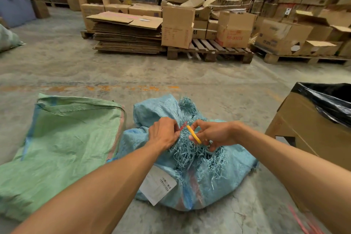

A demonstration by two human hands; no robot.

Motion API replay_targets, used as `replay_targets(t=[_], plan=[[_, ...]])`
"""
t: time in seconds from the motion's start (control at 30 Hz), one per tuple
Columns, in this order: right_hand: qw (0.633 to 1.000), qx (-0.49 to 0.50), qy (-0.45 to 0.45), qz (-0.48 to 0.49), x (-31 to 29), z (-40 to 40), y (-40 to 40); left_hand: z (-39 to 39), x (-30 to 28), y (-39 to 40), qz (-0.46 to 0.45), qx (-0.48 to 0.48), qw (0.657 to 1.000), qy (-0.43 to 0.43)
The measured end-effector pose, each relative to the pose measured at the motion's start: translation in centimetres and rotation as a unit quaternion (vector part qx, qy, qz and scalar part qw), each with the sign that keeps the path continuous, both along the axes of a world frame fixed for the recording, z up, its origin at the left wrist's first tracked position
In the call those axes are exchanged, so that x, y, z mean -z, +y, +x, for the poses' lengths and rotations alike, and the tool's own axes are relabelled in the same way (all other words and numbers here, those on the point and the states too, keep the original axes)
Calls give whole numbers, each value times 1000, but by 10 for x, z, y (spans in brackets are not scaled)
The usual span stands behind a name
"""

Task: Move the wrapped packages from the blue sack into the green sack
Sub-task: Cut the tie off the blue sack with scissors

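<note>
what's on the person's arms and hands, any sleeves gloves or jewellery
Both forearms are bare, with no sleeves in view and no gloves. The right hand has a ring on one finger. The left hand shows no ring, watch or band.

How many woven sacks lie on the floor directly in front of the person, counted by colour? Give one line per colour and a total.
Green sack: 1
Blue sack: 1
Total: 2
</note>
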State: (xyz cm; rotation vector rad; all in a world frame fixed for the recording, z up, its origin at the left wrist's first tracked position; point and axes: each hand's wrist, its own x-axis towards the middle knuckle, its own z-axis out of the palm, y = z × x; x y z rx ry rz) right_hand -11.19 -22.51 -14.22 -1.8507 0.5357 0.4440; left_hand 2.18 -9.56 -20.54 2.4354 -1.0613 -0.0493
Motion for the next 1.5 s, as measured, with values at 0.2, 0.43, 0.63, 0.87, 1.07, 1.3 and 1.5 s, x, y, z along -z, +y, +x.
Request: replay_targets(t=[0.2,0.43,0.63,0.87,1.07,1.3,1.5], plan=[[999,14,-32,37,6,1,3,-3,10,-4,65,38,995,-62],[995,47,-46,77,11,-2,8,9,11,-6,26,61,995,79],[988,87,-78,101,14,2,8,12,16,7,107,178,974,88],[987,106,-77,91,15,2,7,6,10,3,130,196,972,32],[984,105,-83,118,15,2,11,0,7,5,123,165,979,-4],[974,85,-87,191,28,-5,17,4,-6,6,-44,157,933,320],[963,118,-137,198,32,-8,14,1,-17,7,-142,66,868,472]])
